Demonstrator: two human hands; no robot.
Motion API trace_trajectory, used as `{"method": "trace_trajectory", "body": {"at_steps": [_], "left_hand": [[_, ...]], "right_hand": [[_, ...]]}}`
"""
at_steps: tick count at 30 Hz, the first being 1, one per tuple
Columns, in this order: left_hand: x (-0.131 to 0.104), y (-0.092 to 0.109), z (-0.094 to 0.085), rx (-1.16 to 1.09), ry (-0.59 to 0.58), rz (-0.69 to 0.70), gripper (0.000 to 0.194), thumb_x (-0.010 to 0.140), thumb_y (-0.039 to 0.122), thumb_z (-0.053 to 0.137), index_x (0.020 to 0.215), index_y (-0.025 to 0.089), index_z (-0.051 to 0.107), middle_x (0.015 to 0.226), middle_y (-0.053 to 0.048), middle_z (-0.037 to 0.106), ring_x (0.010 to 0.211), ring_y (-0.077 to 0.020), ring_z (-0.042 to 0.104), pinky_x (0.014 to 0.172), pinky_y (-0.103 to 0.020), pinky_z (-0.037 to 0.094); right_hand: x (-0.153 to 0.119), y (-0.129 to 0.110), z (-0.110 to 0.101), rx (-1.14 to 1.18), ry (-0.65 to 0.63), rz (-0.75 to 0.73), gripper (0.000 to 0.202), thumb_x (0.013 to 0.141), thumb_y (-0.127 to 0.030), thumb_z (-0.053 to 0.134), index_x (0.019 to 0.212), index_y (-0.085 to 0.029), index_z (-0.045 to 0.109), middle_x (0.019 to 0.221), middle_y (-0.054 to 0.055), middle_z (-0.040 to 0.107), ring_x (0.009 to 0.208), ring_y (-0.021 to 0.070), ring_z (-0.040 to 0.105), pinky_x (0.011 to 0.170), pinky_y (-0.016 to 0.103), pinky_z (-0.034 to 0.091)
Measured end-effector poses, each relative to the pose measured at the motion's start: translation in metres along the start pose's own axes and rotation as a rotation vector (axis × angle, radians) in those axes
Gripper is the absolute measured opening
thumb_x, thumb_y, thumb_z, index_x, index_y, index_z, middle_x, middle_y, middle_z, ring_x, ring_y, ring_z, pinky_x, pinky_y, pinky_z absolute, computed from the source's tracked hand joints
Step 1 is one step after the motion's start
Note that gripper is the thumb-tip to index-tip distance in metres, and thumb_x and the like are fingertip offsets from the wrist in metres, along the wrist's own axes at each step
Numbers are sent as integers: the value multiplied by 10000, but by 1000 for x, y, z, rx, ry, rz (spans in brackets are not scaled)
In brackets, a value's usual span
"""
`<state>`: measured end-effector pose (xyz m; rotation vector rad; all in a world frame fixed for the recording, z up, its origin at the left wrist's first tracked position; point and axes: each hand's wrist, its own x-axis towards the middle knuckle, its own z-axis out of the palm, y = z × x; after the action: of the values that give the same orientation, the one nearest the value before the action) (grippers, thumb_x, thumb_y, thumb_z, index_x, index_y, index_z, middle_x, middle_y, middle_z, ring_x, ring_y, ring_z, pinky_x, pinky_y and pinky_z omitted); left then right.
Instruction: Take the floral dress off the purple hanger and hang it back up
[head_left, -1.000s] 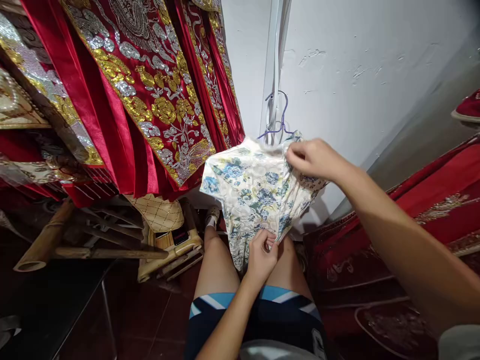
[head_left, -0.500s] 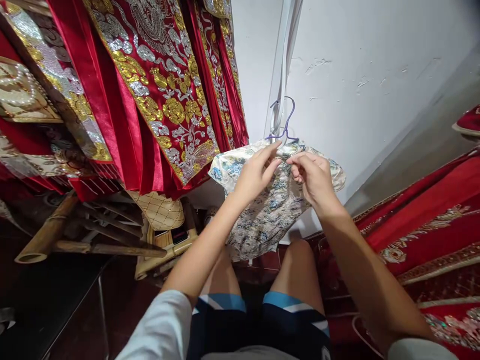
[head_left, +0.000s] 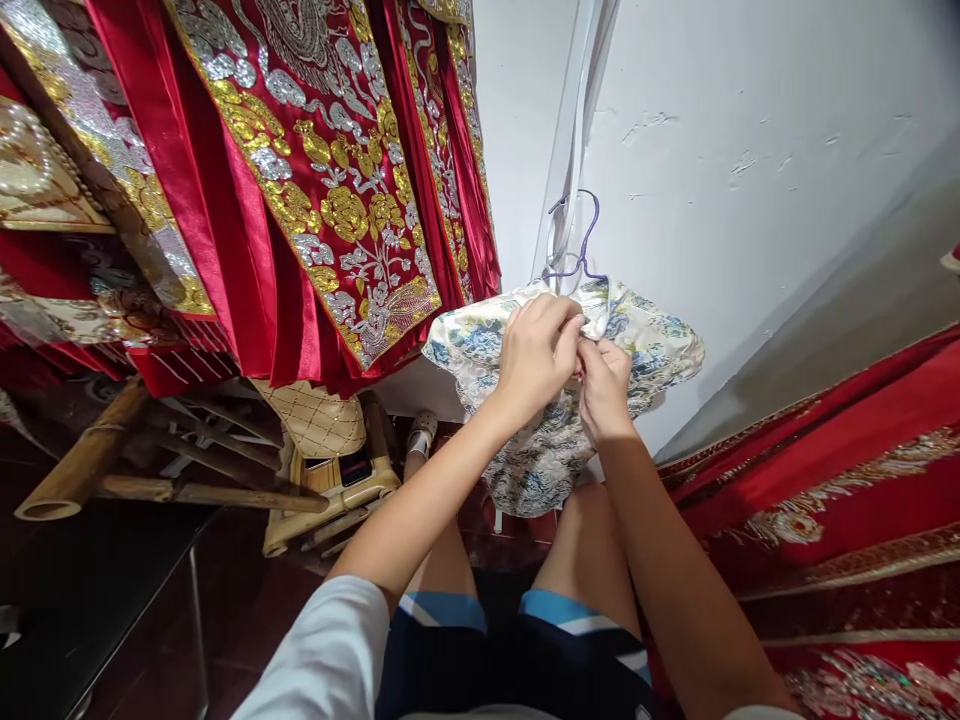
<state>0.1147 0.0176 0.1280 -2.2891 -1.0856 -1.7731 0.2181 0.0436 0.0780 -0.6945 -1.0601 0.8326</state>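
Behind left hand (head_left: 536, 352) and right hand (head_left: 604, 385), floral shirt (head_left: 541, 458); both curled, pinching its front near neckline.

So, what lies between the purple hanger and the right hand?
In the head view, the collar of the floral shirt lies between the purple hanger and the right hand, with the left hand close beside it.

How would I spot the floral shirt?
Find the white wall, right of the gold-flowered red drapery. In front, the floral shirt hangs from a purple hanger. Its pale, blue-flowered cloth stands out from the red fabrics either side.
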Motion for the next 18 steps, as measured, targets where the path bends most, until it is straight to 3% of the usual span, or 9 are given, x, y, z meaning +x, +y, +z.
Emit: {"method": "trace_trajectory", "body": {"at_steps": [3,6,9,11,14,16,18], "left_hand": [[10,3,-10,-93,161,-13,214,1030,341,510,931,198,634,968,-57,610,984,-211,596,913,-394,465],[18,-20,-35,-189,371,-135,221,988,401,597,929,198,663,1063,-60,601,1097,-220,580,1010,-421,446],[14,-65,-59,-464,560,-430,176,938,359,675,892,190,661,1014,-44,640,1057,-189,620,1002,-354,479],[1,-92,-64,-800,657,-757,134,944,261,642,852,163,642,889,-42,664,943,-170,663,935,-315,519],[-32,-110,-53,-1149,805,-1208,143,942,110,545,830,136,630,760,-45,659,831,-142,675,864,-253,533],[-61,-105,-37,-1174,871,-1324,150,929,74,525,860,143,639,753,-38,658,804,-124,665,836,-217,523],[-91,-94,-19,-1175,878,-1342,127,922,96,536,897,157,644,783,-35,671,804,-125,666,836,-230,526]], "right_hand": [[-9,19,-8,-63,19,54,316,754,-414,709,597,-214,521,483,-53,430,462,84,346,449,232,258],[-34,36,-23,-86,42,186,206,726,-337,688,608,-191,603,448,-53,425,440,80,336,439,229,219],[-63,40,-34,10,102,251,125,711,-262,653,618,-178,643,449,-52,422,443,75,339,445,221,224],[-80,35,-34,77,132,276,123,698,-240,634,592,-180,635,437,-55,403,432,70,328,448,220,232],[-100,28,-28,136,90,306,152,706,-250,630,570,-182,631,416,-56,386,420,70,325,461,225,251],[-112,26,-27,153,49,320,181,740,-266,638,578,-185,632,421,-57,384,428,75,329,479,232,272],[-125,28,-32,161,45,345,206,765,-279,650,582,-193,613,442,-56,389,445,82,334,490,238,279]]}}
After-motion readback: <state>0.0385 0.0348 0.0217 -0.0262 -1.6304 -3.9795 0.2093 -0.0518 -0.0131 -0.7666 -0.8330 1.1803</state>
